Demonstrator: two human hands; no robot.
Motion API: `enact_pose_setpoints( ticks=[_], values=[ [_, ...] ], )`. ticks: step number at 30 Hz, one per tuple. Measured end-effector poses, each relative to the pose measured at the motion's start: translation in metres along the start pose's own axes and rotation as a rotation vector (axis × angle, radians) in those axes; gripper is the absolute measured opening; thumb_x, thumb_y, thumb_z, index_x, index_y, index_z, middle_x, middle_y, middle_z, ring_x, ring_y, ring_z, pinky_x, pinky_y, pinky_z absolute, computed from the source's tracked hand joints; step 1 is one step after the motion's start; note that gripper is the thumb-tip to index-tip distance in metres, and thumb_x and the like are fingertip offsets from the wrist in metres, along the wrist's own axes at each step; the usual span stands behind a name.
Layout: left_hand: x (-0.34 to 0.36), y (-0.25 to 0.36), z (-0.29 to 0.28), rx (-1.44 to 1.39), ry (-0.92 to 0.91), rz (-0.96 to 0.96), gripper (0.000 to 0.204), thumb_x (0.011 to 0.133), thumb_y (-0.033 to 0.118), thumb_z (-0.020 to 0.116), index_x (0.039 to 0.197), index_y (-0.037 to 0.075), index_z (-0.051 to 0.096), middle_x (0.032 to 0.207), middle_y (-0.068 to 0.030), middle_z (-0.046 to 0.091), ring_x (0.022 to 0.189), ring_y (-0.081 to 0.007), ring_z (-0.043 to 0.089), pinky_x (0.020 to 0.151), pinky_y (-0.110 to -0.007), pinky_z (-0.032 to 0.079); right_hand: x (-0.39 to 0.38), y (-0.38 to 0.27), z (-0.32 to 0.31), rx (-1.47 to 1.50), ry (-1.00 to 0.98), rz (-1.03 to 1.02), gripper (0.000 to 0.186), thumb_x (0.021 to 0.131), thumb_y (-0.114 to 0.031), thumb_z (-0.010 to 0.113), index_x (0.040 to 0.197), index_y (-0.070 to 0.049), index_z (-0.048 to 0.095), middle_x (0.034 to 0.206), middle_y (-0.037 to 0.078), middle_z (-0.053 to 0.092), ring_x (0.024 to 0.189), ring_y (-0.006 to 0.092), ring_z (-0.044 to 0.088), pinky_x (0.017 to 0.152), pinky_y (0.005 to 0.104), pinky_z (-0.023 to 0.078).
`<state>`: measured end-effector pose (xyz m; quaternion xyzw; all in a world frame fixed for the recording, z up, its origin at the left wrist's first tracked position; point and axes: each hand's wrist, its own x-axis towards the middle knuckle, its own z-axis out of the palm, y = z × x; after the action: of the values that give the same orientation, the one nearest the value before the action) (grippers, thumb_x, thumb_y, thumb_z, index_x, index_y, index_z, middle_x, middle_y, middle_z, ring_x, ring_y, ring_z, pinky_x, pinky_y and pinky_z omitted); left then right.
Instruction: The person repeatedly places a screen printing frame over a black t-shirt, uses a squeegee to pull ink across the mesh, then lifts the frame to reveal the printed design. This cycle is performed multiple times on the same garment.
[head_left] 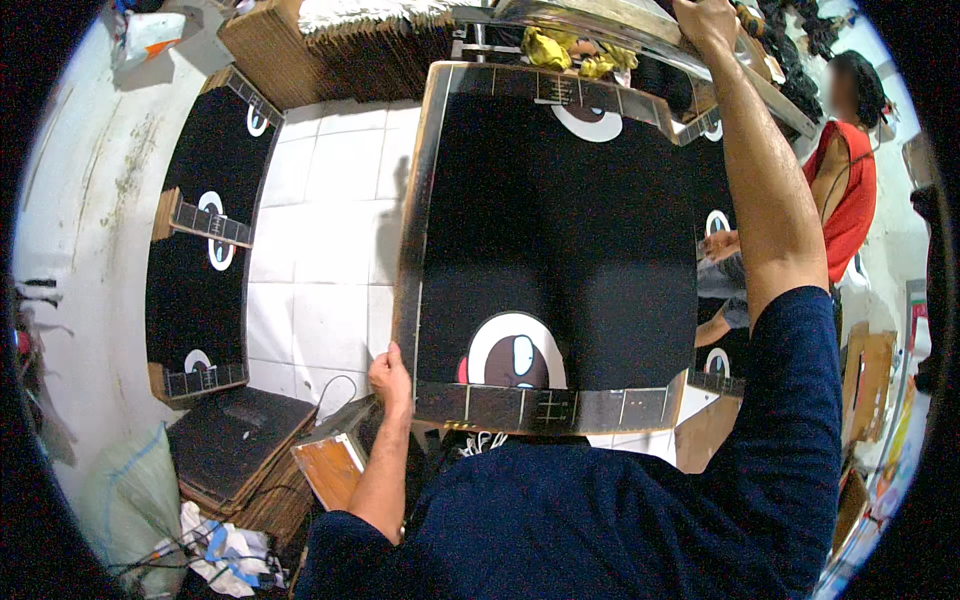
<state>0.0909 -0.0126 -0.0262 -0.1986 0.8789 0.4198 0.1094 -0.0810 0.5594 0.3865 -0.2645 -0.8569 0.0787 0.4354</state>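
Observation:
A large board point(560, 230) covered in black cloth lies in front of me, with printed cartoon eyes point(515, 350) near its near and far ends. Dark marked strips point(590, 408) run along its ends. My left hand point(390, 378) is closed round the board's left edge, close to the near corner. Stretched far forward, my right hand point(706, 28) is wrapped over the edge of a long, pale-edged frame point(620, 32) beyond the board. What that frame carries is hard to make out.
Left, another black cloth board point(200, 290) with printed eyes stands by the wall. A person in a red top point(850, 200) is at the right beside more black cloth. Stacked brown boards point(265, 50) stand far left, dark boards point(240, 440) near left. Yellow cloth point(548, 48) lies beyond.

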Motion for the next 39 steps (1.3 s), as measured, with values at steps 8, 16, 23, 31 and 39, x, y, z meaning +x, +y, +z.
enact_pose_setpoints(
  ticks=[8,16,23,31,39],
  values=[
    [-0.029,-0.011,-0.056,0.158,-0.248,0.318,0.081,0.066,0.042,0.097,0.123,-0.002,0.06,0.107,-0.023,0.073,0.101,-0.0395,0.071,0.091,-0.047,0.054,0.012,0.015,0.01,-0.028,-0.062,0.01,0.04,0.079,-0.015,0.068,0.118,-0.016,0.075,0.116,0.015,0.075,0.116,0.0319,0.068,0.101,0.0407,0.051],
    [-0.027,0.013,-0.071,0.317,-0.228,0.333,0.077,0.069,0.044,0.094,0.12,-0.001,0.056,0.105,-0.0248,0.071,0.101,-0.0458,0.068,0.089,-0.052,0.052,0.034,0.015,0.013,0.005,-0.044,-0.046,0.04,0.079,-0.016,0.067,0.119,-0.016,0.074,0.111,0.015,0.075,0.105,0.0325,0.072,0.094,0.0433,0.055],
    [-0.033,0.033,-0.059,0.333,-0.231,0.305,0.079,0.07,0.045,0.093,0.12,-0.001,0.053,0.104,-0.0253,0.071,0.101,-0.048,0.067,0.09,-0.054,0.051,0.053,0.01,0.016,-0.01,-0.033,-0.024,0.041,0.078,-0.017,0.067,0.118,-0.017,0.074,0.112,0.016,0.075,0.108,0.0346,0.071,0.095,0.0428,0.055],
    [-0.019,0.047,-0.052,0.389,-0.244,0.273,0.082,0.071,0.045,0.093,0.124,-0.001,0.05,0.098,-0.0258,0.071,0.099,-0.0485,0.067,0.088,-0.055,0.05,0.075,0.01,0.022,-0.049,-0.076,-0.026,0.039,0.083,-0.019,0.067,0.122,-0.018,0.073,0.116,0.02,0.074,0.112,0.0364,0.07,0.097,0.0434,0.054],
    [-0.023,0.062,-0.056,0.453,-0.226,0.255,0.075,0.073,0.041,0.091,0.122,0.0,0.051,0.094,-0.0244,0.072,0.092,-0.048,0.069,0.084,-0.054,0.051,0.091,0.009,0.019,-0.043,-0.088,-0.077,0.038,0.084,-0.018,0.066,0.12,-0.012,0.074,0.116,0.02,0.074,0.113,0.0359,0.069,0.097,0.0426,0.054]
  ],
)
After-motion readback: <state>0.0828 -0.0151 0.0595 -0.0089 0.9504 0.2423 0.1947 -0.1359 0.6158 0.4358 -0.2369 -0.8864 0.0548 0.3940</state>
